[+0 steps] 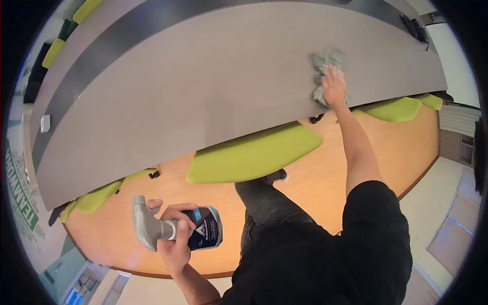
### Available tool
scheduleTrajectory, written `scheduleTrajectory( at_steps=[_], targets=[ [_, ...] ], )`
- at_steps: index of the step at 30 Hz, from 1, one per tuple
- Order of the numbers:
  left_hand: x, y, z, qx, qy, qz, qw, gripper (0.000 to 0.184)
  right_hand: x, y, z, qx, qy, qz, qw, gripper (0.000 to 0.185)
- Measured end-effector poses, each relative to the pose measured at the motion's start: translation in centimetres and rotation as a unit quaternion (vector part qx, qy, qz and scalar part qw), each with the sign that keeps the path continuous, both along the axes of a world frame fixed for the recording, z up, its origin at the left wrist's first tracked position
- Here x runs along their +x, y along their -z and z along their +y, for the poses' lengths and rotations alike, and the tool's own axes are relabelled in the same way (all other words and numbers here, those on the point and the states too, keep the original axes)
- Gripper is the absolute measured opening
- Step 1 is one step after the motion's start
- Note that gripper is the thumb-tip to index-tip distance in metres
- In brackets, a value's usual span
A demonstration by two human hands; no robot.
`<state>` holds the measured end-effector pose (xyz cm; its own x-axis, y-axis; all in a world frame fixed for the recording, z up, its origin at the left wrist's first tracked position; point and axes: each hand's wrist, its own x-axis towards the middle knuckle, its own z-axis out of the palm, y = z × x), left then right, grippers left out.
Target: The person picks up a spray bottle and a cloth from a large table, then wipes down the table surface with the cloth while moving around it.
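My left hand [176,249] is wrapped around the neck of a spray bottle [207,229]. The bottle has a grey trigger head and a dark blue label, and it is tilted nearly on its side above the floor. Over on the right, my right hand [334,87] presses a grey-green cloth [320,63] against the top of a long grey table [218,66], close to its near edge. The cloth is crumpled and smeared by motion, and part of it is hidden under my palm and fingers.
Green chairs [254,155] are tucked along the table's near edge, one right in front of my legs. A small white box [46,123] sits at the table's left end. A dark device [414,28] stands at the far right. Wooden floor [315,193] lies below.
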<state>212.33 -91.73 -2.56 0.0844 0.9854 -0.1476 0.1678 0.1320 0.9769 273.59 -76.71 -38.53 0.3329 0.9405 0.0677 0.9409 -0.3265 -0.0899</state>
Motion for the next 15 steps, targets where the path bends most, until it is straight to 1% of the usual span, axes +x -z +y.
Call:
scheduleTrajectory(
  at_steps=[1,2,4,6,7,8,9,10,11,13,15],
  targets=[
    [1.0,0.2,-0.3,-0.005,0.005,-0.008,1.000,0.056,2.5,1.3,-1.0,0.013,0.111,0.011,0.994,0.061],
    [1.9,0.2,-0.7,-0.012,0.011,-0.015,1.000,0.057,2.7,2.4,-1.3,-0.005,0.142,-0.023,0.990,0.061],
    [2.1,-0.4,-1.2,-0.038,0.021,-0.020,0.999,0.057,0.0,3.0,-0.7,-0.043,0.203,-0.091,0.974,0.061],
    [2.0,0.1,-0.9,-0.051,0.044,-0.021,0.998,0.058,-7.2,1.3,1.8,-0.018,0.052,-0.136,0.989,0.062],
    [2.2,0.4,-0.5,-0.058,0.058,-0.019,0.996,0.059,-11.7,-0.9,3.4,-0.029,-0.053,-0.075,0.995,0.064],
    [2.9,0.4,0.0,-0.055,0.060,-0.016,0.997,0.058,-15.5,-0.6,4.2,0.088,-0.147,0.011,0.985,0.064],
    [3.7,0.5,0.4,-0.052,0.062,-0.012,0.997,0.058,-20.4,-3.5,5.3,0.070,-0.233,-0.017,0.970,0.066],
    [5.2,0.1,0.7,-0.047,0.064,-0.009,0.997,0.058,-22.8,-2.5,6.4,0.038,-0.344,-0.025,0.938,0.068],
    [7.0,-0.3,0.6,-0.042,0.067,-0.005,0.997,0.058,-24.6,-3.9,6.4,0.057,-0.413,0.078,0.905,0.066],
    [8.1,-0.1,1.4,-0.035,0.066,0.008,0.997,0.059,-29.9,-1.7,9.0,0.119,-0.508,0.138,0.842,0.063],
    [11.0,0.6,2.2,-0.026,0.058,0.025,0.998,0.061,-30.4,-0.5,12.9,0.134,-0.549,0.153,0.811,0.061]
  ],
)
